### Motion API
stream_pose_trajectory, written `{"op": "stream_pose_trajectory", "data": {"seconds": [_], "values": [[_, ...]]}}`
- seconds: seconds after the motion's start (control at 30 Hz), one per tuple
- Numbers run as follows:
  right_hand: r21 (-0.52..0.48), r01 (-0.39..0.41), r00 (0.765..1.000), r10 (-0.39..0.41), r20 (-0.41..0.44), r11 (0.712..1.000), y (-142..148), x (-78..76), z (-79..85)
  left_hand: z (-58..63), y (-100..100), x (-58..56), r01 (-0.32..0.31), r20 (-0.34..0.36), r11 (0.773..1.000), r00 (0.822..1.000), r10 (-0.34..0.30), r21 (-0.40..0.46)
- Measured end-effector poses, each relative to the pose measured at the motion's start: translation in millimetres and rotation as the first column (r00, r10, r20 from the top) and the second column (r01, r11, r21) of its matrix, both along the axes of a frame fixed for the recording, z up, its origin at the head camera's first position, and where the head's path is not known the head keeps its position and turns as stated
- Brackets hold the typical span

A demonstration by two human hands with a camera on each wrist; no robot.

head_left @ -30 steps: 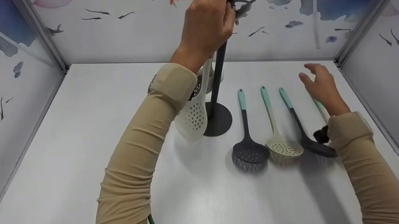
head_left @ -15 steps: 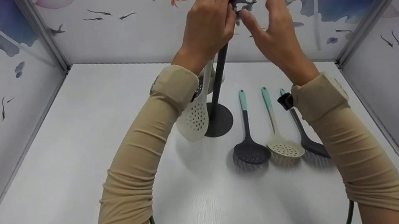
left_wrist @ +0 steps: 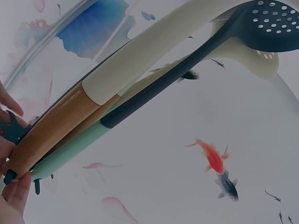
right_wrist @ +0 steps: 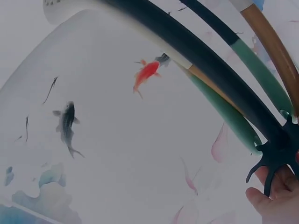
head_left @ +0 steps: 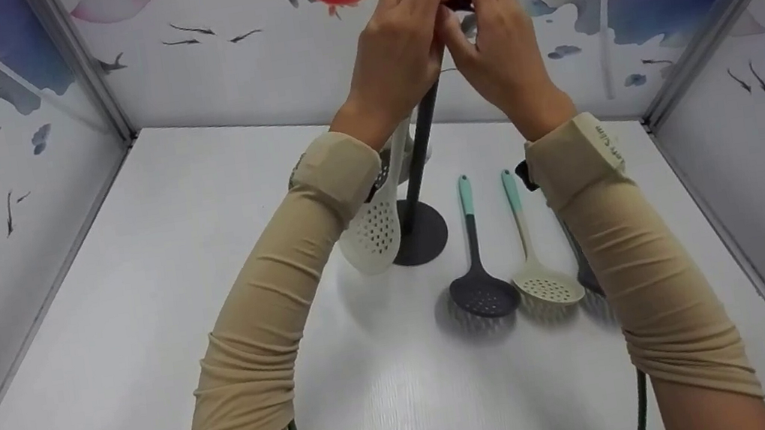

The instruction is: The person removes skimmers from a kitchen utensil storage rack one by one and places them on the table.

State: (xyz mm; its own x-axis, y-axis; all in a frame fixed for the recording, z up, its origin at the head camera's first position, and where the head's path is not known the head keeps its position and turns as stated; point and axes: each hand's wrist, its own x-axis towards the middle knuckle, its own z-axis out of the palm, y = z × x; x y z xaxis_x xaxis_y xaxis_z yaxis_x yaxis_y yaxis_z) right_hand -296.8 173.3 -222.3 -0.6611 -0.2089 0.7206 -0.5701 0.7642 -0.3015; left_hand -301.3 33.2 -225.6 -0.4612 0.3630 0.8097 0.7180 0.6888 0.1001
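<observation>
both our hands, left hand (head_left: 395, 46) and right hand (head_left: 498, 50), pinch the pronged rack top (right_wrist: 275, 158) atop the stand (head_left: 419, 228); hung utensils (left_wrist: 140, 79) crowd there, so a jolt could unhook one.

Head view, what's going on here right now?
A person has both hands at the top of a dark utensil stand. The left hand grips a utensil handle at its pronged top; the right hand meets it there. A white slotted spoon hangs on the stand. Two skimmers lie on the white table.

White table (head_left: 144, 342): stand base (head_left: 420, 243), dark skimmer (head_left: 482, 291), cream skimmer (head_left: 545, 285).
</observation>
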Motion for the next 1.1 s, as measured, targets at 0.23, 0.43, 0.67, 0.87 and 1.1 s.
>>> {"op": "stream_pose_trajectory", "data": {"seconds": [0.23,0.43,0.67,0.87,1.1], "values": [[-0.094,0.019,0.994,-0.029,-0.106,0.995,-7.0,-11.1,-9.7,-12.3,-2.8,-2.3,0.134,-0.023,0.986,0.991,-0.133,0.095],[-0.161,0.009,0.980,-0.040,-0.195,0.987,-13.0,-19.4,-16.4,-36.8,-4.2,-0.7,0.289,-0.076,0.897,0.957,-0.280,0.336],[-0.204,-0.035,0.963,-0.021,-0.269,0.978,-10.6,-25.6,-19.9,-78.1,-5.3,19.8,0.088,0.282,0.831,0.917,-0.283,0.549],[-0.224,-0.036,0.961,-0.027,-0.274,0.974,-5.8,-27.1,-17.8,-102.2,-8.8,25.9,-0.016,0.524,0.825,0.779,-0.344,0.565],[-0.239,-0.043,0.957,-0.029,-0.288,0.970,-6.9,-28.8,-18.5,-120.3,-15.3,20.9,-0.070,0.578,0.828,0.748,-0.325,0.556]]}}
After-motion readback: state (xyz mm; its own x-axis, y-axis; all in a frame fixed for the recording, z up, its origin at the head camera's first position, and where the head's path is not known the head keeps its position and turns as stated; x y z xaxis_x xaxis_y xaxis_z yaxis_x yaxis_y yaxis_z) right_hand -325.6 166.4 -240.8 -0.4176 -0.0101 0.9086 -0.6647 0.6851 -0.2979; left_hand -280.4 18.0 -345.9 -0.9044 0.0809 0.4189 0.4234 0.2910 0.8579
